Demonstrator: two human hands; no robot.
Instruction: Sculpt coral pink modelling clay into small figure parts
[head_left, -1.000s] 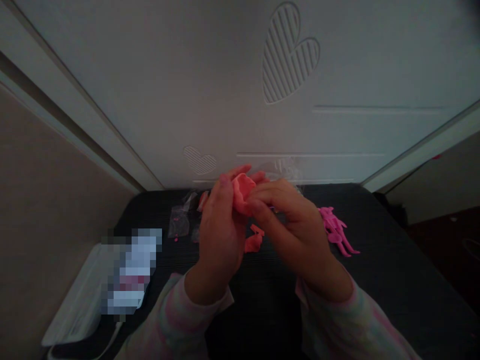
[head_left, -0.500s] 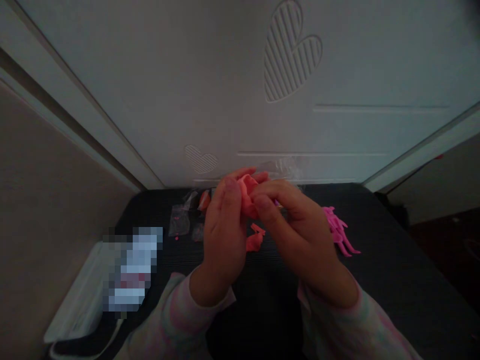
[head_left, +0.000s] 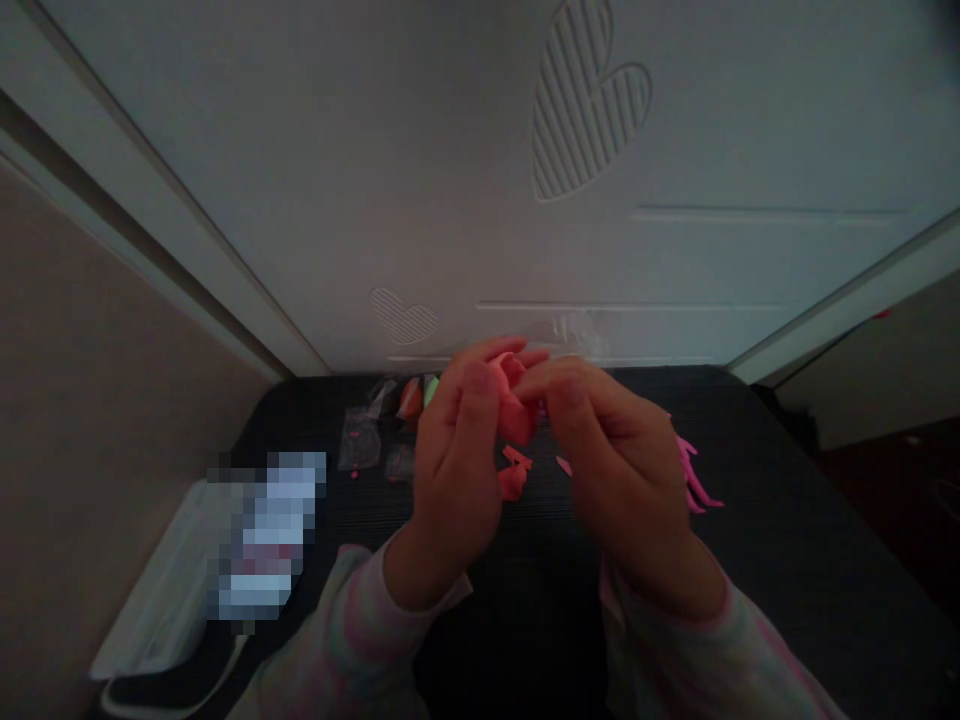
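Observation:
A coral-pink lump of modelling clay (head_left: pixel 517 412), shaped with a hollow at its top, is held above the dark table. My left hand (head_left: pixel 459 445) is closed around its left side, thumb pressed on the near face and fingers behind. My right hand (head_left: pixel 622 450) is closed at the clay's right side, its index fingertip at the hollow's rim and the thumb bent back over the finger. Below them lies a smaller coral piece of clay (head_left: pixel 513 484). Partly behind my right hand are bright pink plastic modelling tools (head_left: pixel 696 478).
On the dark table (head_left: pixel 525 580), an orange clay packet (head_left: pixel 411 398), a green packet (head_left: pixel 430 388) and small clear bags (head_left: pixel 360 440) lie to the left. A blurred-out phone (head_left: pixel 266 535) with a cable rests beside a white case (head_left: pixel 161 590). A white panel with hearts (head_left: pixel 405 315) stands behind.
Both hands and the clay have shifted slightly right. My right thumb has drawn back from the clay, while the index finger stays at the hollow. The green packet shows more.

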